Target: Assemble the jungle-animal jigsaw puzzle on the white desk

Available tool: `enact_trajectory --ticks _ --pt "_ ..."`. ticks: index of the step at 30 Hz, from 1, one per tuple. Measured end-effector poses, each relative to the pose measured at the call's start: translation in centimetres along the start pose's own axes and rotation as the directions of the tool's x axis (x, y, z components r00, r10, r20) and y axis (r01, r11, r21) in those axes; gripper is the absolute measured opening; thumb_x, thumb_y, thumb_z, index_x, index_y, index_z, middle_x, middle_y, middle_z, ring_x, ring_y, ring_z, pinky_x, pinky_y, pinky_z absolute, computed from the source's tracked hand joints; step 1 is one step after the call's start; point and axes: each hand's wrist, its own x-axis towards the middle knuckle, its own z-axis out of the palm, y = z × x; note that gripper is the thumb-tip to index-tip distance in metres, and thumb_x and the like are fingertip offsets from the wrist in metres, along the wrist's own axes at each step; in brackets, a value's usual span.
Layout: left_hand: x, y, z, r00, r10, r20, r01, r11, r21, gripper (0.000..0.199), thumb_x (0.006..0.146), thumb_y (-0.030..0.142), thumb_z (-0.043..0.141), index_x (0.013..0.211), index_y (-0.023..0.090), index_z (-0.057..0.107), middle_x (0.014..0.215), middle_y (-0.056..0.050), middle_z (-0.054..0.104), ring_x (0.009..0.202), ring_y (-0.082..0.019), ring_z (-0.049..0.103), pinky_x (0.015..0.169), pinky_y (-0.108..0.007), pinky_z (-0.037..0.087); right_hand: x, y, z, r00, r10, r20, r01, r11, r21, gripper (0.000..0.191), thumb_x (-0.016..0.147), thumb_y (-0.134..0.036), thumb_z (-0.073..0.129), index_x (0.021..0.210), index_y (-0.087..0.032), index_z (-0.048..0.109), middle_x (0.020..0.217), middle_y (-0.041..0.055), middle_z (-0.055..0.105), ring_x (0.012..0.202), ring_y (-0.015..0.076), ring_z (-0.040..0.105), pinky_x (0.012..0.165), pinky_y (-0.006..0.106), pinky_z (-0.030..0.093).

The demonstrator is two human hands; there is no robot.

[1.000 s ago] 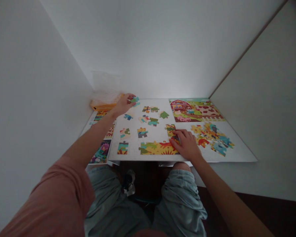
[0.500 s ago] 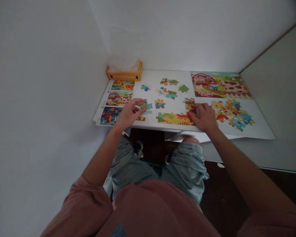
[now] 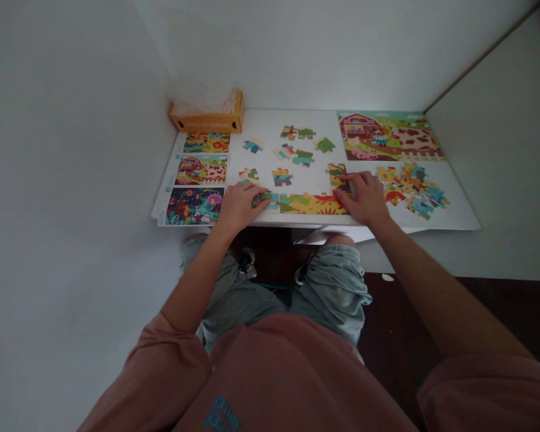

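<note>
The left hand [image 3: 241,205] pinches a puzzle piece [image 3: 273,197] near the front edge of the table [image 3: 310,180], just left of the puzzle strip [image 3: 312,204]. The right hand [image 3: 364,198] rests parted, ungripping fingers on the strip's right end.

The white desk [image 3: 309,183] is pushed up against the wall over there. An orange box [image 3: 216,123] sits at its far left, a sheet of three pictures [image 3: 201,170] just in front. Loose puzzle pieces [image 3: 303,158] dot the middle, a joined strip [image 3: 306,203] lies along the near edge, and rightward a jumbled pile [image 3: 416,186] lies before a farm picture [image 3: 391,139].
</note>
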Motion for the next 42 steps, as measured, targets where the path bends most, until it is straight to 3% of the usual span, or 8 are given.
enact_trajectory --ticks 3,9,18,24,29,42 --pt "-0.3 0.6 0.0 0.999 -0.034 -0.003 0.034 0.994 0.105 0.028 0.074 0.039 0.035 0.097 0.030 0.047 0.104 0.001 0.042 0.099 -0.023 0.030 0.085 -0.039 0.017 0.0 0.1 0.1 1.000 0.006 0.001 -0.006 1.000 0.003 0.036 0.075 -0.040 0.026 0.107 -0.025 0.035 0.106 0.0065 0.036 0.093 0.0254 0.030 0.076 0.039 0.021" --pt "-1.3 1.6 -0.3 0.999 0.006 0.047 -0.011 0.992 0.122 0.034 0.072 0.043 0.037 0.105 0.034 0.040 0.110 0.004 0.037 0.103 -0.024 0.024 0.087 -0.041 0.010 0.0 0.3 0.5 1.000 0.012 -0.015 -0.012 1.000 0.019 0.036 0.076 -0.041 0.026 0.106 -0.025 0.036 0.105 0.0059 0.037 0.092 0.0245 0.030 0.075 0.038 0.022" --pt "-1.0 1.6 0.3 0.998 0.044 0.038 -0.048 0.992 0.120 0.031 0.074 0.042 0.033 0.104 0.037 0.041 0.110 0.005 0.037 0.104 -0.024 0.023 0.085 -0.042 0.010 0.0 0.5 0.5 1.000 0.013 -0.021 -0.012 0.999 0.037 0.035 0.075 -0.042 0.027 0.105 -0.027 0.036 0.105 0.0046 0.037 0.092 0.0244 0.031 0.075 0.040 0.023" --pt "-1.1 1.8 0.5 0.999 -0.002 0.034 -0.004 0.982 0.189 0.031 0.074 0.041 0.034 0.104 0.037 0.041 0.112 0.006 0.035 0.105 -0.024 0.021 0.086 -0.042 0.009 0.0 0.3 0.4 1.000 0.020 -0.017 -0.020 1.000 0.013 0.036 0.076 -0.042 0.025 0.106 -0.026 0.036 0.105 0.0047 0.036 0.093 0.0240 0.030 0.077 0.039 0.022" --pt "-1.1 1.5 0.6 0.999 0.046 -0.010 -0.043 0.986 0.164 0.030 0.075 0.042 0.032 0.103 0.037 0.042 0.113 0.006 0.034 0.104 -0.023 0.023 0.087 -0.041 0.009 0.0 0.4 0.5 1.000 0.022 -0.015 -0.022 1.000 0.017 0.036 0.075 -0.042 0.026 0.106 -0.026 0.036 0.105 0.0050 0.036 0.093 0.0243 0.030 0.077 0.040 0.022" --pt "-1.2 1.6 0.8 0.999 0.043 0.010 -0.044 0.983 0.177 0.030 0.075 0.040 0.030 0.103 0.036 0.041 0.112 0.005 0.033 0.105 -0.023 0.022 0.087 -0.040 0.008 0.1 0.3 0.6 1.000 0.008 0.010 -0.008 1.000 0.018 0.037 0.076 -0.041 0.024 0.107 -0.024 0.035 0.106 0.0068 0.035 0.094 0.0254 0.029 0.075 0.042 0.022"
